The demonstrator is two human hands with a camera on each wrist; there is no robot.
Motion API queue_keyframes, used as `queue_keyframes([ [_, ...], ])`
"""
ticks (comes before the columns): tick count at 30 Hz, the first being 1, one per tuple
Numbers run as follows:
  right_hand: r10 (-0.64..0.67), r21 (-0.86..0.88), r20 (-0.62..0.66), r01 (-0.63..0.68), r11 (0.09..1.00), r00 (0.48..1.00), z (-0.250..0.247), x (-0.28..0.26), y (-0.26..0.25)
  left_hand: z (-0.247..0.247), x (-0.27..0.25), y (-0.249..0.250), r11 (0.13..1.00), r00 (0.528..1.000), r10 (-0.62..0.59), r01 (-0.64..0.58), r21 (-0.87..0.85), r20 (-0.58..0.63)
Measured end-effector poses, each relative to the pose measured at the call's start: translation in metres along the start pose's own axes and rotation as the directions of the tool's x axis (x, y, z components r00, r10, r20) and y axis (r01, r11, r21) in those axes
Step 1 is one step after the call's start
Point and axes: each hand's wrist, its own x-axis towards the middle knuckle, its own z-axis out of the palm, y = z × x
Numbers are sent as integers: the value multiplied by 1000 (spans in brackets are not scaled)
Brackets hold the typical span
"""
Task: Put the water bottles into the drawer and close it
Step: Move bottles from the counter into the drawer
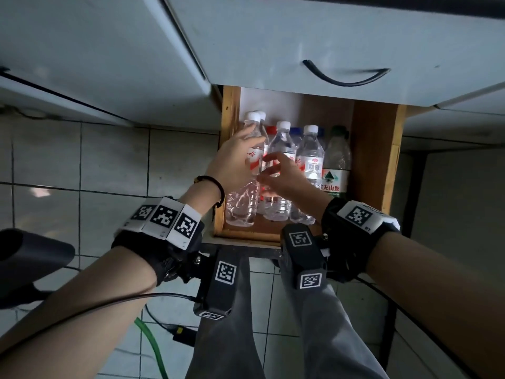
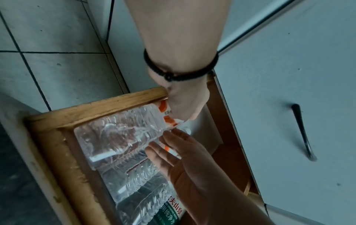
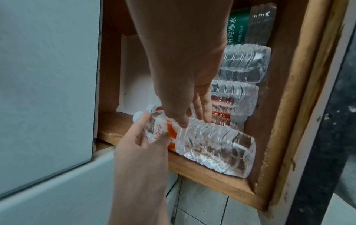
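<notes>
The open wooden drawer (image 1: 374,160) sticks out from a pale grey cabinet (image 1: 273,36) that has a curved black handle (image 1: 345,77). Clear plastic water bottles lie side by side in it, with white caps at 12 o'clock.

The left hand (image 1: 235,157) curls round the clear plastic bottle with the red and white label (image 1: 244,198). This bottle lies against the drawer's wall at 9 o'clock and sits a bit on top of its neighbours. The thumb pinches the label on the near side.

The right hand (image 1: 284,176) is spread out with straight fingers. Its fingertips (image 3: 200,106) touch the held bottle and the next clear bottle (image 1: 281,143). The palm hides the middle of that bottle.

At 3 o'clock lies a bottle with a green and white label (image 1: 337,170); its cap is dark and hard to make out. Red and blue caps peek out behind the top row, so more bottles lie below, mostly hidden.

A black cord bracelet (image 2: 179,73) rings the left wrist.
</notes>
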Motion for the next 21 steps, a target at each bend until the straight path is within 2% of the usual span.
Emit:
queue_keyframes([
  [6,2,93,27,-4,996,1000,-6,-1,11,12,7,-9,999,1000,-8,9,49,-17],
  [13,39,91,137,-52,994,990,-23,-11,18,19,10,-4,998,996,-13,8,60,94],
  [16,55,105,153,-71,992,987,-31,-19,14,17,7,1,999,996,-52,51,15,68],
  [18,77,86,138,-89,992,987,-37,-21,14,15,4,6,992,994,-100,102,-72,34],
  [21,113,64,79,-118,991,990,-45,-22,18,18,1,11,970,981,-182,190,-149,70],
])
